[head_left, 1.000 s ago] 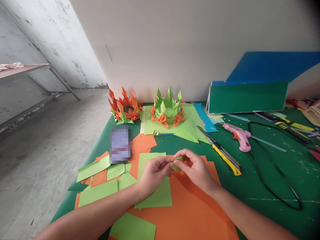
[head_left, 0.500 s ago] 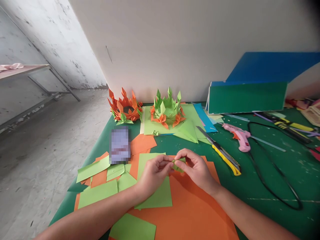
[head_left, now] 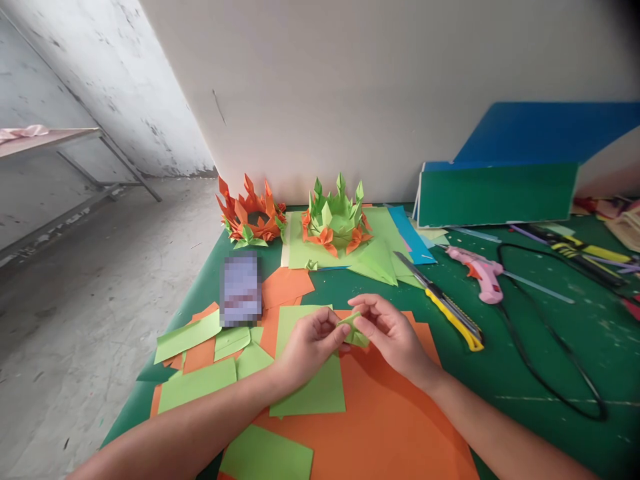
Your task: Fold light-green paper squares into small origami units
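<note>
Both hands pinch a small green paper piece together.

Green and orange paper all over a dark green table

The small folded piece is light green, over a big orange sheet and light green squares at 9 o'clock. At 12 o'clock sit an orange paper crown and a green one with orange flowers. At 2 o'clock: yellow-and-black cutter, pink glue gun, black cord, blue-and-green box.
</note>
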`<act>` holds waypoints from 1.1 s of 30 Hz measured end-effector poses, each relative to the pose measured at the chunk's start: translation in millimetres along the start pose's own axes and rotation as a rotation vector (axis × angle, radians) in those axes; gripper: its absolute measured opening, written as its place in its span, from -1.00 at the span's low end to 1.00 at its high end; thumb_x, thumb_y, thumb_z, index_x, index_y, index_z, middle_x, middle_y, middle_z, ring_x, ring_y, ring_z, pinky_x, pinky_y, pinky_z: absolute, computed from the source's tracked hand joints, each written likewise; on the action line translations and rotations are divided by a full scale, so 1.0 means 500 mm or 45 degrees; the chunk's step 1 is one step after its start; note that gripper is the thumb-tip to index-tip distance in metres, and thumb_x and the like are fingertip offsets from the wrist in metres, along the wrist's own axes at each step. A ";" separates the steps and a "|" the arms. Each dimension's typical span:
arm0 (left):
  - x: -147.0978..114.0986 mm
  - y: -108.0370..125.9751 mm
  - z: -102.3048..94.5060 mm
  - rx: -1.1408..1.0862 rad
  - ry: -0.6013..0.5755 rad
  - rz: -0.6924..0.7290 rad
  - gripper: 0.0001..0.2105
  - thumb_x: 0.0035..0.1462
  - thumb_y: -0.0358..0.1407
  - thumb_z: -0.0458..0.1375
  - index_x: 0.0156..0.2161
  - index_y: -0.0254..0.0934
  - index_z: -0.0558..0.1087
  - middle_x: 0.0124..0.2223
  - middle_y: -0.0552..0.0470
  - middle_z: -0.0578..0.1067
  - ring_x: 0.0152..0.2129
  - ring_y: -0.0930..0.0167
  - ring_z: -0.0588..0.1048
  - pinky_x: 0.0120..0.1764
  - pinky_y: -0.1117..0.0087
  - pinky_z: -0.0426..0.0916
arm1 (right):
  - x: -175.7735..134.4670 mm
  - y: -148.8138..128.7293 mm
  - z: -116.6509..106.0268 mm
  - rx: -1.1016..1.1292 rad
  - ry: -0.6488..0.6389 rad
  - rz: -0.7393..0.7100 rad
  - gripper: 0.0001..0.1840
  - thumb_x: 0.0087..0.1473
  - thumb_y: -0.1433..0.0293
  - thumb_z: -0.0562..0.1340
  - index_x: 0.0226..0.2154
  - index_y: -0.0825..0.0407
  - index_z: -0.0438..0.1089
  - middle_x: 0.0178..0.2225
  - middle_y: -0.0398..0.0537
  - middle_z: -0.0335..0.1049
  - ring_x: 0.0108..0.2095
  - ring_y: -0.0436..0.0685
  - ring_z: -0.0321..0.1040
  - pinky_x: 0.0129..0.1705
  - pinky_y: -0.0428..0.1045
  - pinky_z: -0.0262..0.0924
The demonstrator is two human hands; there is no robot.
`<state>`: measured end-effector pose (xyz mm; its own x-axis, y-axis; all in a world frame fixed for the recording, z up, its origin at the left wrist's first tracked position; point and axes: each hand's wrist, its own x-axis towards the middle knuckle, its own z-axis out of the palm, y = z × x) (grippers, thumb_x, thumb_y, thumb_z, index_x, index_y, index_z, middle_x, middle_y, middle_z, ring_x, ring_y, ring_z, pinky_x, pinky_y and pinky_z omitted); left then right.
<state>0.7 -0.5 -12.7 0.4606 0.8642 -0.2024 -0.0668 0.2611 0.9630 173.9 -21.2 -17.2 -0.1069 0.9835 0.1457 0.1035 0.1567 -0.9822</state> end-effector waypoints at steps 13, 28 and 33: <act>0.002 0.022 -0.003 -0.265 0.035 -0.164 -0.69 0.07 -0.09 0.24 -0.24 -0.23 0.28 -0.37 0.15 0.46 -0.39 0.38 0.59 -0.14 0.29 0.44 | -0.002 0.001 0.000 -0.677 0.192 -0.582 -0.80 0.15 0.49 0.22 -0.25 -0.13 0.48 -0.33 -0.06 0.24 -0.26 0.13 0.28 -0.24 0.07 0.28; 0.001 0.016 -0.004 -0.074 0.025 -0.114 -0.68 0.07 -0.05 0.22 -0.33 -0.32 0.40 -0.33 0.03 0.48 -0.30 0.31 0.58 -0.18 0.29 0.47 | 0.008 0.004 -0.012 -0.654 0.075 -0.508 -0.81 0.19 0.45 0.19 -0.19 -0.11 0.46 -0.31 -0.06 0.39 -0.23 0.14 0.35 -0.19 0.06 0.29; -0.002 0.013 0.001 -0.044 0.029 -0.109 -0.65 0.04 -0.02 0.23 -0.38 -0.32 0.38 -0.37 0.06 0.44 -0.33 0.32 0.57 -0.21 0.30 0.48 | 0.007 0.002 -0.005 -0.630 0.064 -0.455 -0.93 0.17 0.43 0.21 -0.34 -0.06 0.39 -0.37 -0.08 0.37 -0.26 0.14 0.32 -0.20 0.06 0.27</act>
<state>0.1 0.4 -6.2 0.4458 0.8475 -0.2882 -0.0588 0.3489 0.9353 176.1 -17.3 -17.3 -0.1741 0.8637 0.4730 0.5179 0.4889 -0.7020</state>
